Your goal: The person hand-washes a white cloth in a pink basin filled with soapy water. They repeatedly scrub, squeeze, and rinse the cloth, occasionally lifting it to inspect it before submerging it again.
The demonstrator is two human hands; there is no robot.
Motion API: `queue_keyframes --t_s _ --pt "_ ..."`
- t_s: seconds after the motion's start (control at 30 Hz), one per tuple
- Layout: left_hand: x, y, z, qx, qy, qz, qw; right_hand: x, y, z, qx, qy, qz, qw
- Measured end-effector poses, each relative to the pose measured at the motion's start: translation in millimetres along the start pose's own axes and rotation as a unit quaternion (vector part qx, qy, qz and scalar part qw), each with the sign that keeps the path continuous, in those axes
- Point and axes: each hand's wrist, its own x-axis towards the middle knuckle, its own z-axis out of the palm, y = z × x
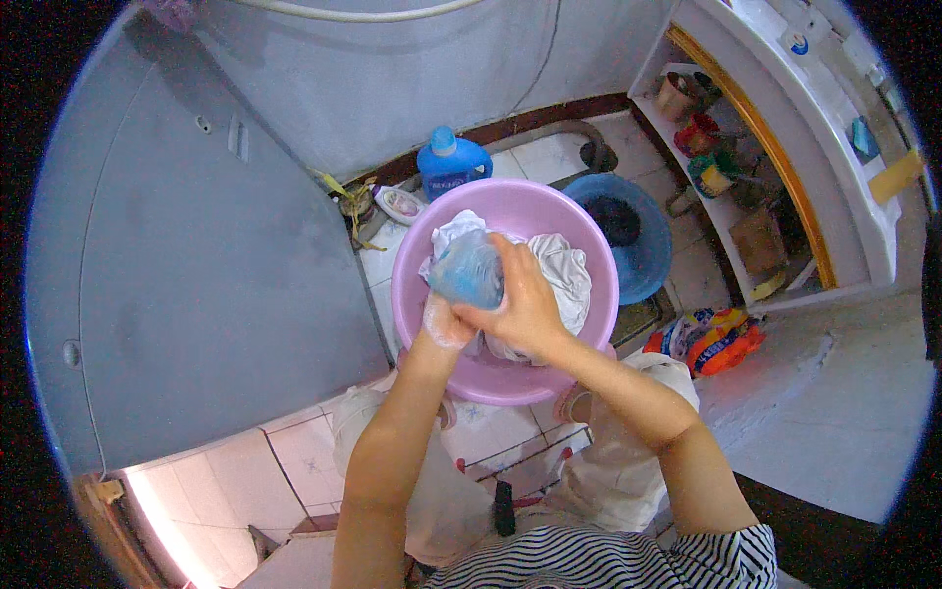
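A bunched blue cloth-like item (469,270) is between my two hands above a pink plastic basin (508,386). My right hand (526,302) grips its right side, with the fingers curled over the top. White suds coat the wrist of my left hand (447,322), which holds the item from the lower left; its fingers are hidden by the blue material. Inside the basin lie a crumpled off-white garment (565,276) at the right and a white cloth (458,227) at the upper left, partly covered by the blue item.
Beyond the basin stand a blue detergent bottle (452,163) and a white bottle (398,204). A blue basin (644,254) holding something dark is at the right, near a colourful plastic bag (717,342). A grey panel (221,294) bounds the left; shelves with pots (675,96) stand right.
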Motion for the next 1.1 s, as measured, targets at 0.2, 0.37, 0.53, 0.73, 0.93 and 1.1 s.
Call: queue_keyframes --t_s 0.2,0.37,0.53,0.73,0.93,1.1 --pt "2.8 -11.5 22.1 -0.052 0.047 0.021 0.997 23.0 33.2 -3.6 -0.021 0.107 0.045 0.993" --pt "9.0 5.0 -29.2 -0.092 -0.264 -0.026 0.960 -10.3 -18.3 -3.1 0.003 0.001 -0.054 0.999" --pt "-1.0 -3.8 25.9 0.000 0.074 0.014 0.997 16.9 21.7 -6.4 -0.025 0.074 -0.003 0.997" --pt "-2.2 1.6 8.0 -0.011 -0.013 0.032 0.999 8.0 9.9 -2.0 -0.019 0.048 -0.010 0.999" --pt "-3.4 2.3 24.0 0.005 0.077 0.023 0.997 15.5 19.5 3.1 -0.025 0.062 -0.016 0.998" --pt "1.8 -1.4 19.8 -0.062 -0.022 0.005 0.998 31.2 37.7 -11.4 -0.031 0.112 0.040 0.992"
